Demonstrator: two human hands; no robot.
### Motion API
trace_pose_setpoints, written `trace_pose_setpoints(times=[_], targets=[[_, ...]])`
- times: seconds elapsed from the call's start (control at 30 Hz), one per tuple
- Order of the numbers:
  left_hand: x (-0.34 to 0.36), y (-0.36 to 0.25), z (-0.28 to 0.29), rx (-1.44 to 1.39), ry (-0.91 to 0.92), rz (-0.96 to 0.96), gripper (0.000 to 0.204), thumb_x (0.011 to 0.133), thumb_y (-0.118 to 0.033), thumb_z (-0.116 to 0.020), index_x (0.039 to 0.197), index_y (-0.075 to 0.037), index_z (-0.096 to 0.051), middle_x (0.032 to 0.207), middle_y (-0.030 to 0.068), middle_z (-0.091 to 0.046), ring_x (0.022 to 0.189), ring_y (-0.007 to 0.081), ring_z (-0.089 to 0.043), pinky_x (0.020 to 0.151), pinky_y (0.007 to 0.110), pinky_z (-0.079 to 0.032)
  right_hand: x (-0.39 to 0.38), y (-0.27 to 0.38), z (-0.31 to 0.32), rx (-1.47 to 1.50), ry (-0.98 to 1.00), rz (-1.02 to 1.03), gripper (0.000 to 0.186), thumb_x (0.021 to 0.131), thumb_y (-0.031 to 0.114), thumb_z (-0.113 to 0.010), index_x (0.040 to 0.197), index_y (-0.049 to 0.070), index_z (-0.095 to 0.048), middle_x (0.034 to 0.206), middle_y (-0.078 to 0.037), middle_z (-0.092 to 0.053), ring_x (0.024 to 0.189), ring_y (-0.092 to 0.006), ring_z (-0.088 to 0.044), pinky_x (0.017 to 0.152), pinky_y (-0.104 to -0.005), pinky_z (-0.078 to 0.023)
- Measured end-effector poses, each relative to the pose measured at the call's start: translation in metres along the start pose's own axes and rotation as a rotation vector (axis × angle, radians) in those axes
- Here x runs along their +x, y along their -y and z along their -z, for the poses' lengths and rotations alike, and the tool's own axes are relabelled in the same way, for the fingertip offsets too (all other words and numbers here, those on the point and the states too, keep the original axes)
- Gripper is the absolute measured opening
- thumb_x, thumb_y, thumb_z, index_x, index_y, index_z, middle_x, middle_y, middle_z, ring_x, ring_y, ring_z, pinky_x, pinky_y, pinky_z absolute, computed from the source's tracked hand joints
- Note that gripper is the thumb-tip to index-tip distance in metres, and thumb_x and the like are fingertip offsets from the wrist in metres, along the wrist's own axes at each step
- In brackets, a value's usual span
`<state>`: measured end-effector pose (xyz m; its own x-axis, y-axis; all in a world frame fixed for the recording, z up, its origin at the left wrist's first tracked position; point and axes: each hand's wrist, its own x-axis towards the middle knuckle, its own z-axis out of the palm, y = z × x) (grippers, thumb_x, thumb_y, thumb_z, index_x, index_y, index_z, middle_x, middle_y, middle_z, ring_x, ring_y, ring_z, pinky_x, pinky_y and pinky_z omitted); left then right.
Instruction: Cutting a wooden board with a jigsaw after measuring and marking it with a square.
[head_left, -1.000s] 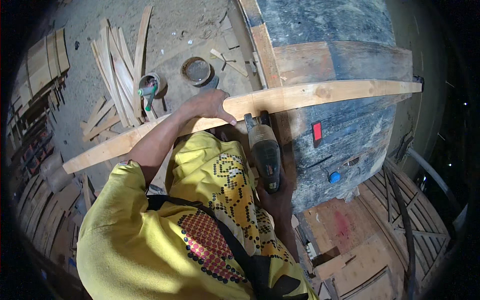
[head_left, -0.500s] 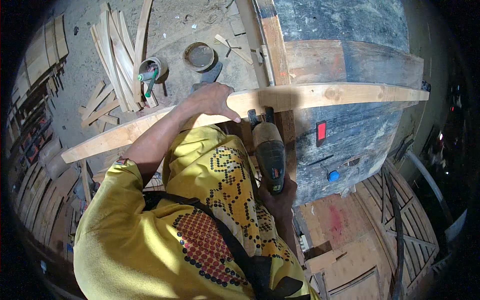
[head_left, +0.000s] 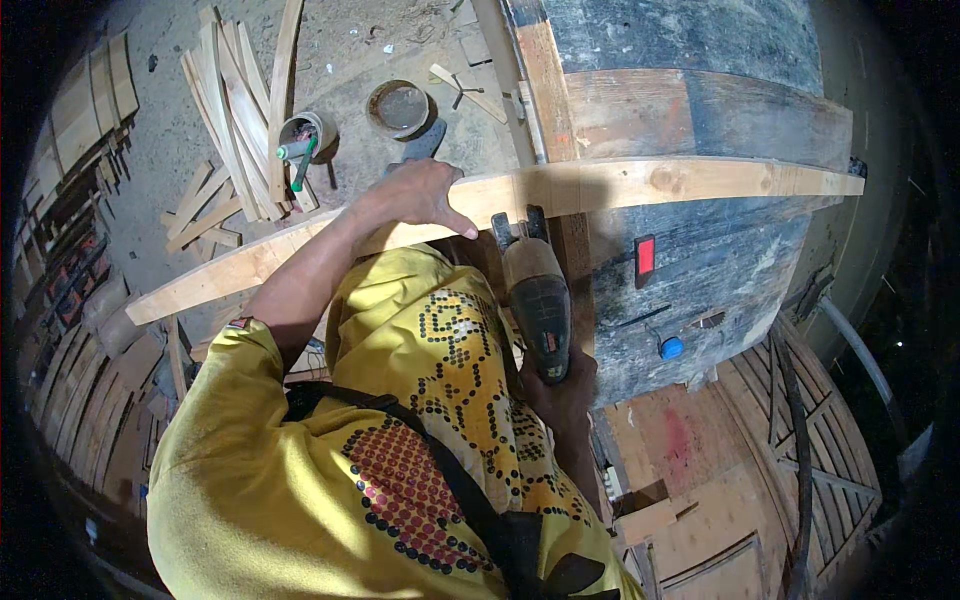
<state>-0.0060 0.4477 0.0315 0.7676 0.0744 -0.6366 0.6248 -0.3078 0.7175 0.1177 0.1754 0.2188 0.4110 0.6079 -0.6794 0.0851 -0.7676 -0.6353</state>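
Note:
A long, slightly curved pale wooden board (head_left: pixel 660 185) lies across in front of me, its right part over the workbench and its left end reaching out past the edge. My left hand (head_left: pixel 425 195) is closed around the board left of centre, thumb on the near edge and fingers over the far side. In my right hand (head_left: pixel 562 388) is the rear of a dark jigsaw (head_left: pixel 538 295). The forked front of its base is at the board's near edge, just right of my left thumb. The blade is hidden from view.
The weathered blue-grey workbench (head_left: pixel 720 245) carries a red rectangular item (head_left: pixel 645 262) and a blue round cap (head_left: pixel 671 347). On the ground at far left are loose wooden strips (head_left: pixel 225 110), a bucket with a green-handled tool (head_left: pixel 305 135) and a round pan (head_left: pixel 398 110). Wooden frames (head_left: pixel 820 440) stand at lower right.
The view has shifted slightly. My left hand keeps its grip on the board, and the jigsaw stays at nearly the same spot on the near edge.

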Motion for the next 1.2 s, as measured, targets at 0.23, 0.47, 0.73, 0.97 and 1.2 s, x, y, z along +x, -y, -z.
trace_pose_setpoints(times=[0.23,0.47,0.73,0.97,1.2], targets=[[-0.001,-0.002,0.001,0.011,0.031,0.042,0.082,0.061,-0.067,-0.080,0.097,0.006,-0.067,0.090,0.0260,-0.068,0.090,0.0419,-0.067,0.080,0.049,-0.051,0.000,-0.005,0.000,0.040,0.016,-0.003,0.060,0.078,0.030,-0.075,0.124,-0.004,-0.057,0.092,-0.014,-0.071,0.079,-0.0190,-0.068,0.072,-0.0347,-0.055],[-0.003,-0.004,0.002,-0.045,0.009,0.031,0.077,0.062,-0.060,-0.082,0.103,0.003,-0.066,0.093,0.0259,-0.068,0.091,0.0420,-0.066,0.081,0.048,-0.051,0.001,-0.009,0.002,-0.059,0.027,-0.001,0.063,0.079,0.032,-0.074,0.127,-0.004,-0.055,0.095,-0.016,-0.071,0.082,-0.0233,-0.071,0.073,-0.0363,-0.056],[0.000,-0.001,-0.002,-0.016,0.040,0.047,0.072,0.064,-0.056,-0.083,0.106,0.001,-0.066,0.093,0.0249,-0.068,0.092,0.0420,-0.066,0.082,0.047,-0.051,0.006,0.007,0.001,-0.016,-0.023,0.009,0.045,0.075,0.023,-0.072,0.111,-0.001,-0.058,0.084,-0.014,-0.069,0.073,-0.0221,-0.069,0.068,-0.0352,-0.054],[0.002,-0.004,-0.004,-0.040,0.010,-0.005,0.076,0.061,-0.063,-0.082,0.098,0.003,-0.068,0.090,0.0237,-0.069,0.089,0.0416,-0.067,0.079,0.048,-0.053,0.003,0.009,-0.001,-0.036,-0.166,0.106,0.036,0.075,0.019,-0.074,0.102,-0.001,-0.062,0.078,-0.012,-0.068,0.066,-0.0192,-0.066,0.062,-0.0348,-0.052],[-0.003,-0.010,0.001,0.063,-0.023,0.011,0.079,0.062,-0.063,-0.082,0.098,0.006,-0.065,0.086,0.0264,-0.067,0.087,0.0433,-0.066,0.078,0.048,-0.051,0.006,-0.004,0.005,-0.003,0.015,0.016,0.050,0.078,0.016,-0.072,0.121,-0.005,-0.056,0.092,-0.012,-0.070,0.078,-0.0172,-0.066,0.073,-0.0332,-0.054]])
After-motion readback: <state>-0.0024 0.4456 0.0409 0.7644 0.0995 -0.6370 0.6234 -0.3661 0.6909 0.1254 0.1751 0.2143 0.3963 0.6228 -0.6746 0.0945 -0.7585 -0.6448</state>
